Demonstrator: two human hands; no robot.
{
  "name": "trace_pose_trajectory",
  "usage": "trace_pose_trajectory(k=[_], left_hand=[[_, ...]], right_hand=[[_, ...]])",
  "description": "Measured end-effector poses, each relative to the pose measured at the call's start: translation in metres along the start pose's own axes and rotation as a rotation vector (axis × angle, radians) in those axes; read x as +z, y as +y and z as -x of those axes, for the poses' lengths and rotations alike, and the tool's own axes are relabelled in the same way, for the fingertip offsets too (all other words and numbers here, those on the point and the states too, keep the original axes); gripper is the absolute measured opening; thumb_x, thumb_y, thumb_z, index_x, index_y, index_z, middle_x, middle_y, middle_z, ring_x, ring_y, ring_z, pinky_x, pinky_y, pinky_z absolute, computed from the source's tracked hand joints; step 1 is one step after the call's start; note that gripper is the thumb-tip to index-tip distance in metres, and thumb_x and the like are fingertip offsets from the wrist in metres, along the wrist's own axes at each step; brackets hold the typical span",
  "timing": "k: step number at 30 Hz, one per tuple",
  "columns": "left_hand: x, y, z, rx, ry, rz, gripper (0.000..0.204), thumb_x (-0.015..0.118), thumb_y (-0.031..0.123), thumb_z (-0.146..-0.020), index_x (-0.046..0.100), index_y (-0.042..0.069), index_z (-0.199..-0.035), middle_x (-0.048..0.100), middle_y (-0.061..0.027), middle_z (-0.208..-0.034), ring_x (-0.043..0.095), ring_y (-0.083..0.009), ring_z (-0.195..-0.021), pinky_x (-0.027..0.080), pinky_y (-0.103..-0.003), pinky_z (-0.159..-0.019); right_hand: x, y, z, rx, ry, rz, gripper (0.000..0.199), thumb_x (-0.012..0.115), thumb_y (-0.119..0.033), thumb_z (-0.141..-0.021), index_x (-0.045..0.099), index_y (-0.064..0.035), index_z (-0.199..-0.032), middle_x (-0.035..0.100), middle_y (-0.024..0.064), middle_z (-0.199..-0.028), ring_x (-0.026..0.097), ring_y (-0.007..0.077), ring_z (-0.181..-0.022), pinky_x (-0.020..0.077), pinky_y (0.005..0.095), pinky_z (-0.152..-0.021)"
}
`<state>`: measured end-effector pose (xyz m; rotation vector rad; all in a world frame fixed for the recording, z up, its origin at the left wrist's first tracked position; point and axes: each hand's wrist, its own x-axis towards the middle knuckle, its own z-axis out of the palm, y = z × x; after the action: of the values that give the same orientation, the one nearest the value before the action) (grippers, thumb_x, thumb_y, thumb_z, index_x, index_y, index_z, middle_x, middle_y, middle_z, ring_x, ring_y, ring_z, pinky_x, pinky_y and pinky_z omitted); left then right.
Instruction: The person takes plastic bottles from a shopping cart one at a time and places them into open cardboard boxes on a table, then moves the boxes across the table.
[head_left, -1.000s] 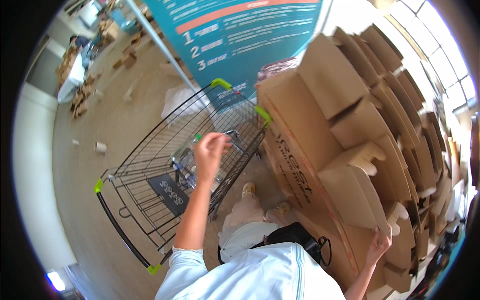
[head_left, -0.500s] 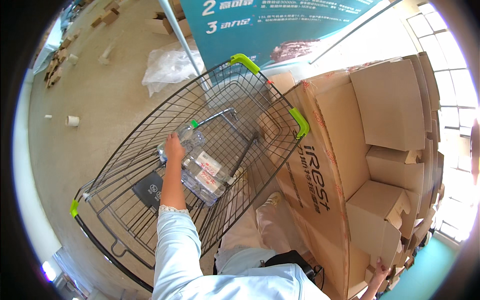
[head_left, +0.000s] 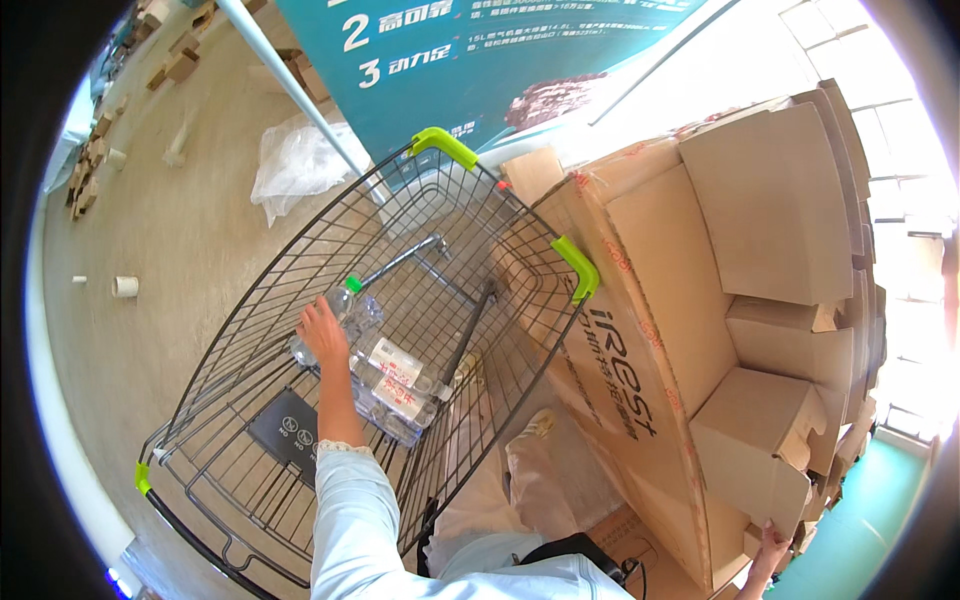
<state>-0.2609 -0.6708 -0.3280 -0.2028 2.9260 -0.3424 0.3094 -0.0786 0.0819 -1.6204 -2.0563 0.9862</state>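
Observation:
My left hand (head_left: 325, 332) reaches down into a wire shopping cart (head_left: 265, 285) with lime-green corner pieces. Its fingers are wrapped round a clear plastic bottle (head_left: 345, 302) with a green cap, which lies tilted among other bottles. Beside it, several clear bottles with white and red labels (head_left: 398, 364) lie together in the basket. At the lower right, my right hand (head_left: 770, 550) has its fingers closed on the lower edge of a brown cardboard box (head_left: 755, 430). That box belongs to a stack of open cartons.
A large printed carton (head_left: 640, 400) stands close along the cart's right side. Beyond the cart are a teal display board (head_left: 440, 90) with a metal pole (head_left: 300, 95) and a clear plastic sheet (head_left: 300, 170). A white roll (head_left: 125, 287) lies on the floor at the left.
The view has shifted, so the cart and bottles appear further left and lower. My left hand stays on the green-capped bottle, and my right hand remains at the box edge.

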Motion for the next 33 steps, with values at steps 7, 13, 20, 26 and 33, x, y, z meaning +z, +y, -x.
trace_pose_trajectory(k=[7,13,20,26,33], left_hand=[[-0.018,-0.006,0.022,-0.054,-0.074,0.084,0.072,0.088,0.023,-0.064,0.046,0.01,-0.121,0.053,-0.0119,-0.122,0.056,-0.0316,-0.115,0.047,-0.047,-0.092],[-0.018,-0.033,0.069,-0.335,0.194,0.689,0.08,0.09,0.016,-0.059,0.049,0.0,-0.126,0.059,-0.0199,-0.125,0.061,-0.0331,-0.111,0.05,-0.042,-0.094],[-0.218,0.01,0.102,0.242,0.583,1.435,0.059,0.082,0.011,-0.075,0.053,0.002,-0.126,0.06,-0.0115,-0.116,0.061,-0.02,-0.1,0.054,-0.034,-0.08],[-0.455,0.166,0.215,0.873,0.393,1.914,0.068,0.075,0.021,-0.084,0.043,0.0,-0.14,0.056,-0.0139,-0.129,0.058,-0.0237,-0.113,0.048,-0.04,-0.098],[-0.568,0.327,0.406,1.806,-0.081,0.95,0.067,0.09,0.026,-0.063,0.056,-0.001,-0.114,0.068,-0.0091,-0.093,0.066,-0.0172,-0.083,0.055,-0.032,-0.076]], right_hand=[[0.013,0.005,0.013,-0.116,0.121,0.156,0.033,0.074,-0.02,-0.089,0.062,0.0002,-0.113,0.062,0.0036,-0.103,0.056,0.0121,-0.092,0.0451,0.0288,-0.082],[0.032,0.017,0.007,-0.375,0.11,0.284,0.021,0.074,-0.017,-0.086,0.068,0.0029,-0.084,0.056,-0.0005,-0.078,0.048,0.0108,-0.073,0.0398,0.0286,-0.067],[0.052,0.018,0.004,-0.553,0.043,0.192,0.012,0.069,0.003,-0.078,0.067,0.003,-0.089,0.063,0.0073,-0.088,0.062,0.0217,-0.082,0.0483,0.032,-0.074],[0.065,-0.019,0.008,-0.681,-0.035,0.041,0.023,0.068,0.004,-0.07,0.07,-0.0046,-0.091,0.062,0.0106,-0.091,0.063,0.0289,-0.083,0.0506,0.036,-0.074],[0.054,-0.012,0.015,-0.702,-0.004,0.066,0.035,0.069,0.002,-0.063,0.069,-0.0085,-0.097,0.059,0.0086,-0.101,0.062,0.0307,-0.089,0.0511,0.0415,-0.079]])
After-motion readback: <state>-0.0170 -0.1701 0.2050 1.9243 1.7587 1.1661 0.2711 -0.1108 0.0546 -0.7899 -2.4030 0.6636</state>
